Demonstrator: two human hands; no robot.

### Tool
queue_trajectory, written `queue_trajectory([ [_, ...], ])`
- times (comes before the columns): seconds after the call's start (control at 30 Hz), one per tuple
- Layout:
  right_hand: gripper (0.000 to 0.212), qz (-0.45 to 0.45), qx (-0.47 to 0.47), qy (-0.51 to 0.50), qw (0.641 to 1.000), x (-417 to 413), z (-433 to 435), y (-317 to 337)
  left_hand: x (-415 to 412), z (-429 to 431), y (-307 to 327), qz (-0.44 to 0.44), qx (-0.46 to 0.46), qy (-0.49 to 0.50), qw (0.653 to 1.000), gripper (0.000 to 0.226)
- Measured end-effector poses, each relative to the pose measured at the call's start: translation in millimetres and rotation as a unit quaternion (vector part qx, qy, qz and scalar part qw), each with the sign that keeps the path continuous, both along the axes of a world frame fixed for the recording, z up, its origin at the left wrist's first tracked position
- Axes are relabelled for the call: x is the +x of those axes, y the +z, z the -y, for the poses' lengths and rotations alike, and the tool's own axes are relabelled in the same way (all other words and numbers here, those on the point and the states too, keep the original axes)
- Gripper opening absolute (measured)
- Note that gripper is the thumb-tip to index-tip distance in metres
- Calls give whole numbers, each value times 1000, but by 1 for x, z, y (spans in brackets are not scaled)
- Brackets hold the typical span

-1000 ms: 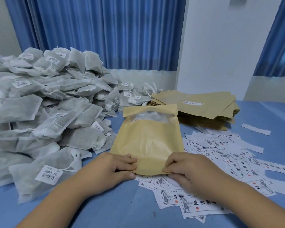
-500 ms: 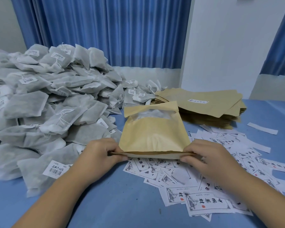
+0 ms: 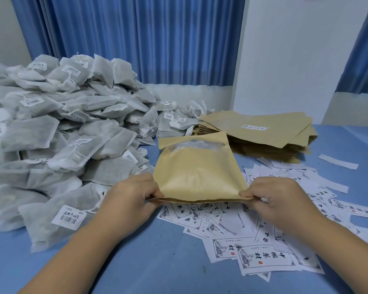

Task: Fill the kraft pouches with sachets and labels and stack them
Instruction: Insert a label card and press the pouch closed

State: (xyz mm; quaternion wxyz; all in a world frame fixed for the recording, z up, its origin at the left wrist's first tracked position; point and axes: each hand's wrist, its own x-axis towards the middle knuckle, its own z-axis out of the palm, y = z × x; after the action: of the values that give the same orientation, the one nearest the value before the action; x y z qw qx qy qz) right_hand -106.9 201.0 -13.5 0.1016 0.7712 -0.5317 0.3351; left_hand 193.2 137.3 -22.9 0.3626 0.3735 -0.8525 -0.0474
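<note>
A kraft pouch (image 3: pixel 198 175) with a clear window near its far end is held a little above the blue table, its near edge toward me. My left hand (image 3: pixel 134 198) pinches that edge's left corner and my right hand (image 3: pixel 274 200) pinches its right corner. Something white shows through the window. A big heap of white sachets (image 3: pixel 57 145) with barcode stickers fills the left side. Printed paper labels (image 3: pixel 261 251) lie scattered under and right of the pouch. A stack of flat kraft pouches (image 3: pixel 261 132) lies behind.
The blue table (image 3: pixel 157 262) has bare surface near me between my forearms. Loose white paper strips (image 3: pixel 338 164) lie at the right. Blue curtains (image 3: pixel 136 39) and a white wall (image 3: pixel 285 60) stand behind the table.
My hands slid apart from the middle of the pouch's near edge to its two corners, and that edge has lifted off the labels. The view shifted slightly closer.
</note>
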Motion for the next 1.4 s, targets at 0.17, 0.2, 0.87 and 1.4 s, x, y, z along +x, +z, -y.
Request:
queue_trajectory([
  [0.17,24,-40,-19,-1,999,-1,0,2,-3,-2,-1,-32,27,20,999,19],
  [0.2,20,-69,-25,4,997,-1,-1,4,-3,-2,-1,-21,20,29,999,17],
  [0.87,14,-167,-142,25,975,21,-1,0,-33,-9,3,129,-173,34,976,22],
  [1.4,14,-209,-158,12,965,29,1,-4,-74,-19,7,208,-206,22,956,30],
])
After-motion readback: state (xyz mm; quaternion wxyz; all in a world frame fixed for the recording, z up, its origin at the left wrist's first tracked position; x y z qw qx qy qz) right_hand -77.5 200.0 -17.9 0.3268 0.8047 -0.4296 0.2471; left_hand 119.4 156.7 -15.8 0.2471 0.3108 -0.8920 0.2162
